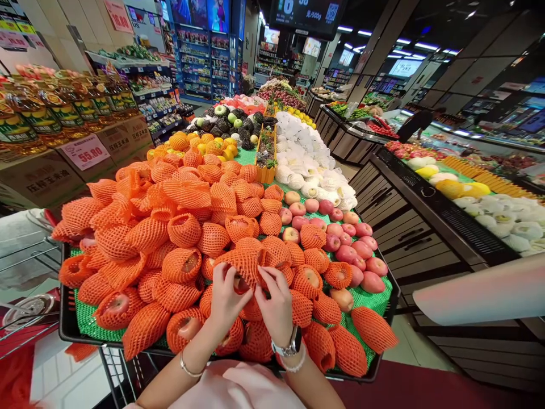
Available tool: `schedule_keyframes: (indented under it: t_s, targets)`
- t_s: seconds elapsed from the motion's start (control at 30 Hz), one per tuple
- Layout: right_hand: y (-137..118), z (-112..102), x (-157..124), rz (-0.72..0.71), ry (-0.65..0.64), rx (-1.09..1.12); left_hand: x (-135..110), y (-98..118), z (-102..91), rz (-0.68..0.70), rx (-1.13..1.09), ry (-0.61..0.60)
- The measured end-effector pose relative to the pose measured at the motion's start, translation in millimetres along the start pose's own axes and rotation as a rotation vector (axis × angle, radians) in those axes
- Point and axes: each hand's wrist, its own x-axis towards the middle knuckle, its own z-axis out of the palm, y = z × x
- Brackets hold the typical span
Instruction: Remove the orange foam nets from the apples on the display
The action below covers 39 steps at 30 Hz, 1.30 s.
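Observation:
My left hand (225, 301) and my right hand (276, 304) meet over the front of a fruit stand. Both pinch the same orange foam net sleeve (244, 264), which wraps an apple; the fruit shows pink between my fingers. The right wrist wears a watch and a bead bracelet, the left a thin bracelet. Around my hands lie many more apples in orange net sleeves (183, 264). Bare red apples (353, 250) lie to the right on green matting.
The black display tray (63, 318) rims the pile. Behind lie oranges (213, 145), white-netted fruit (306, 147) and dark fruit. Oil bottles (63, 108) with a price sign stand left. A second fruit counter (447, 221) runs along the right, across an aisle.

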Motion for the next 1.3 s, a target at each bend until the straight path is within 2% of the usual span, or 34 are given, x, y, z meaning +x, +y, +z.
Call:
schedule_keyframes:
  t_s: [0.17, 0.33, 0.4, 0.47, 0.63, 0.73, 0.8, 0.9, 1.07, 1.17, 1.3]
  targets:
    - [11.1, -5.6, 7.1, 0.252, -0.050, 0.232, -4.4, -6.1, 6.1, 0.083, -0.012, 0.017]
    - [24.5, -9.2, 8.5, 0.674, -0.116, 0.778, -11.1, -12.4, 9.0, 0.126, -0.124, 0.018]
    - [23.9, -10.3, 7.9, 0.730, -0.094, 0.909, -15.1, -15.3, 11.3, 0.135, -0.186, 0.003]
    - [19.9, -11.2, 7.6, 0.686, -0.081, 0.910, -20.9, -19.7, 15.8, 0.108, -0.222, 0.017]
    - [13.0, -5.0, 6.6, 0.487, -0.109, 0.600, -36.0, -30.9, 25.5, 0.002, -0.261, 0.079]
    - [17.4, 2.2, 4.6, 0.437, 0.018, 0.524, -37.7, -32.7, 21.9, 0.031, -0.285, 0.021]
    - [20.6, 3.7, 4.2, 0.408, 0.058, 0.521, -36.9, -33.0, 17.7, 0.084, -0.309, -0.021]
    - [19.8, -3.1, 9.5, 0.309, -0.034, 0.488, -36.3, -33.6, 13.9, 0.147, -0.322, -0.041]
    - [6.3, -24.4, 35.1, 0.144, -0.296, 0.218, -33.9, -31.9, 11.4, 0.283, -0.296, -0.097]
    - [4.2, -27.2, 46.4, 0.170, -0.355, 0.245, -31.4, -31.3, 8.6, 0.367, -0.277, -0.103]
    - [11.5, -17.6, 50.0, 0.340, -0.309, 0.526, -36.7, -37.7, 8.1, 0.413, -0.263, -0.042]
